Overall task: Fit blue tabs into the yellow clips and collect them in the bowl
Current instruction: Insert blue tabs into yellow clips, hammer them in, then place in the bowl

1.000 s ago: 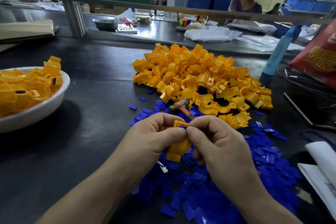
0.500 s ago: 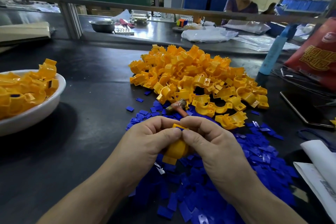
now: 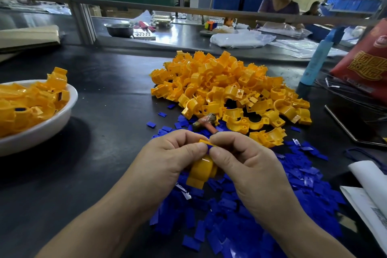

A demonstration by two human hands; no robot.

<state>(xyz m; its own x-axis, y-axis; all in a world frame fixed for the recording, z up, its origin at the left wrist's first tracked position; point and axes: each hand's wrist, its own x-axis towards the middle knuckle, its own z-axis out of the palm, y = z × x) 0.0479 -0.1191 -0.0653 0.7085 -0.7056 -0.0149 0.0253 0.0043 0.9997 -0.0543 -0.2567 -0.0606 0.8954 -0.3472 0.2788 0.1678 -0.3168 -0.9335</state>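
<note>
My left hand point(image 3: 167, 161) and my right hand point(image 3: 245, 163) meet above the blue tabs and together pinch one yellow clip point(image 3: 201, 170). A sliver of a blue tab point(image 3: 210, 147) shows between my thumbs at the clip's top edge. A big heap of loose yellow clips point(image 3: 226, 88) lies just beyond my hands. Blue tabs point(image 3: 261, 216) are spread over the dark table beneath and to the right of my hands. The white bowl point(image 3: 41, 130) at the left edge holds several yellow clips.
A small hammer point(image 3: 206, 123) lies between the clip heap and my hands. A light blue bottle point(image 3: 316, 63), a red bag point(image 3: 364, 65) and a phone point(image 3: 354, 125) stand on the right, papers point(image 3: 372, 199) at lower right. A person sits beyond the rail.
My thumbs have closed over the top of the clip, and less of its upper edge shows than a second ago. The hands stay in the same place.
</note>
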